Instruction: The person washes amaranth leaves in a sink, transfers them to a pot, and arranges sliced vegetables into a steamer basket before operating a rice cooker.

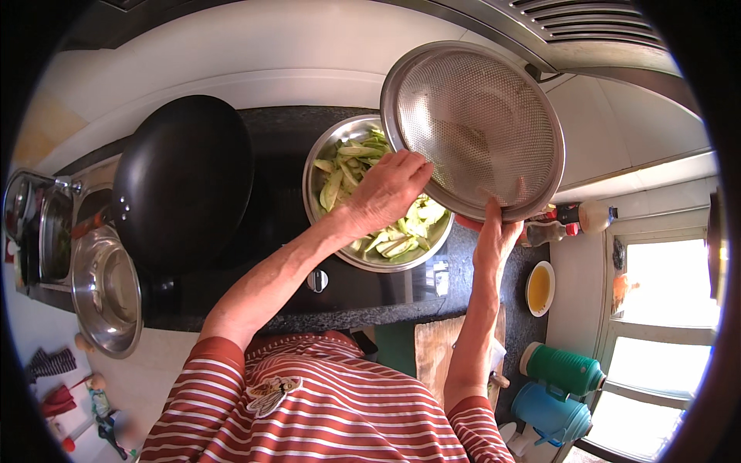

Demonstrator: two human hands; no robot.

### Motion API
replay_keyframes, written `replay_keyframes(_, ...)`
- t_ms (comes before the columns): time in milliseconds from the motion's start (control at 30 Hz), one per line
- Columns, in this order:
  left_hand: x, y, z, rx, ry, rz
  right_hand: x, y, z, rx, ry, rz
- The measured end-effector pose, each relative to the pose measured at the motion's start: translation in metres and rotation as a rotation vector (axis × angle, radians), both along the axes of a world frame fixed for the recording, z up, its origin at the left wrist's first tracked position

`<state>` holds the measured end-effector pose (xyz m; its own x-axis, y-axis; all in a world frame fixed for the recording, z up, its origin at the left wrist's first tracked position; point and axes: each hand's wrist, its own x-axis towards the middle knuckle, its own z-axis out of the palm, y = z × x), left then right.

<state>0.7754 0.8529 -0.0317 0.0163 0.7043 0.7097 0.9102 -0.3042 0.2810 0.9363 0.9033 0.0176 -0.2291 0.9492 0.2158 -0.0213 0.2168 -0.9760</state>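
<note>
A stainless-steel mesh strainer [474,116] is tilted up, with no food visible in it. My right hand [495,228] grips its lower rim, thumb over the edge. My left hand [393,188] reaches across to the strainer's near left rim, fingers bunched together; whether they pinch the rim or only touch it is hidden. Beneath both sits a steel bowl [308,188] on the black cooktop. Pale green vegetable slices [399,243], edged with darker green skin, fill it, partly covered by my left hand and the strainer.
To the left stands a black wok [185,179], beside a steel basin [107,295] and a sink [55,231]. On the right are bottles [550,231], a bowl of yellow liquid [539,289], a green thermos [564,369] and a blue jug [550,412]. A wooden cutting board [431,353] lies near my body.
</note>
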Motion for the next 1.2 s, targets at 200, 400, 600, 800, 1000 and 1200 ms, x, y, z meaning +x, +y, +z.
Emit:
replay_keyframes(200,-0.001,-0.011,-0.004,0.010,0.025,-0.028,-0.012,-0.013,0.002,0.005,0.072,-0.042)
replay_keyframes(400,-0.017,-0.027,-0.006,0.017,0.095,-0.075,-0.014,-0.025,-0.002,-0.022,0.077,-0.043)
replay_keyframes(600,-0.029,-0.048,0.000,0.001,-0.195,0.008,-0.013,-0.029,-0.008,-0.043,0.126,-0.039)
replay_keyframes(800,-0.016,-0.044,0.008,-0.273,-0.633,0.187,-0.019,-0.040,-0.008,-0.003,0.149,-0.022)
replay_keyframes(1000,-0.015,-0.033,0.001,-0.296,-0.655,0.326,-0.025,-0.053,-0.015,0.084,0.171,-0.056)
replay_keyframes(1200,-0.027,-0.041,-0.003,-0.406,-0.737,0.185,-0.018,-0.051,-0.013,0.086,0.148,-0.050)
